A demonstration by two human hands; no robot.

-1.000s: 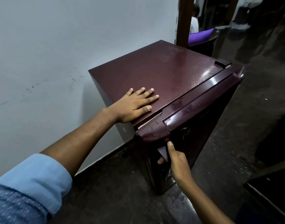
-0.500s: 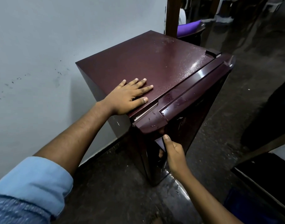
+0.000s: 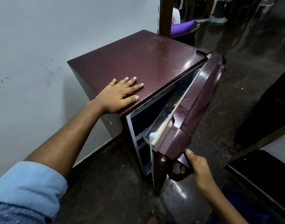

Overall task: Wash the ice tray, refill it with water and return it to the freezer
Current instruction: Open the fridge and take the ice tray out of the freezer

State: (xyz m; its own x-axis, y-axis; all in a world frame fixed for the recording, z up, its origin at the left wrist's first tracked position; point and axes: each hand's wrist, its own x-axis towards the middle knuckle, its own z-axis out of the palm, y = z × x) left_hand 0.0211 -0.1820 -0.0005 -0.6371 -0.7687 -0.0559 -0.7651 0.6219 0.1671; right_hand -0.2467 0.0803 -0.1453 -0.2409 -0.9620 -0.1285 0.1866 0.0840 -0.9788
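Dark floor (image 3: 106, 183); left hand (image 3: 117, 94) flat atop fridge (image 3: 138, 62), right hand (image 3: 198, 167) apparently around door handle (image 3: 182, 168).

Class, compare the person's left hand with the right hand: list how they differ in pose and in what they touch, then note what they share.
The left hand lies flat, fingers straight, on the fridge top; the right hand curls round the door handle. The left hand sits higher, the right hand lower, at the free edge of the part-open door. Both touch the same maroon fridge.
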